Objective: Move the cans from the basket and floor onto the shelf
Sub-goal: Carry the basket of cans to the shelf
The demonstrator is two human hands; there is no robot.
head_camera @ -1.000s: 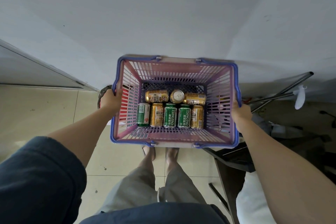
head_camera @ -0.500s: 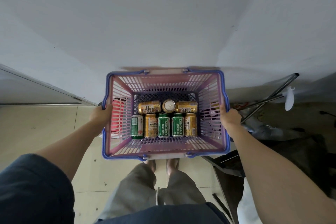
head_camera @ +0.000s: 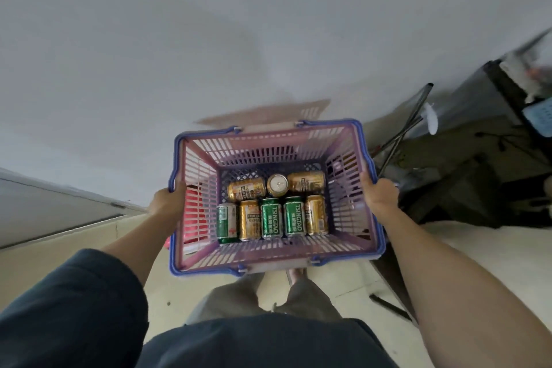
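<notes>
I hold a pink slatted basket (head_camera: 206, 252) with a purple rim in front of me, above the floor. My left hand (head_camera: 167, 200) grips its left rim and my right hand (head_camera: 379, 193) grips its right rim. Several cans lie on the basket's bottom: green cans (head_camera: 271, 217) and gold cans (head_camera: 246, 188) on their sides, and one gold can (head_camera: 277, 184) standing upright in the back row. No shelf is in view.
A grey wall (head_camera: 209, 39) fills the upper view. Beige floor tiles (head_camera: 47, 251) lie below left. Dark metal rods (head_camera: 403, 134) and dark clutter (head_camera: 478, 176) sit at the right. My legs (head_camera: 239, 299) show under the basket.
The view has swung, so the basket sits a little lower and to the right, and more of the dark clutter at the right shows. Both hands keep their grip on the rim.
</notes>
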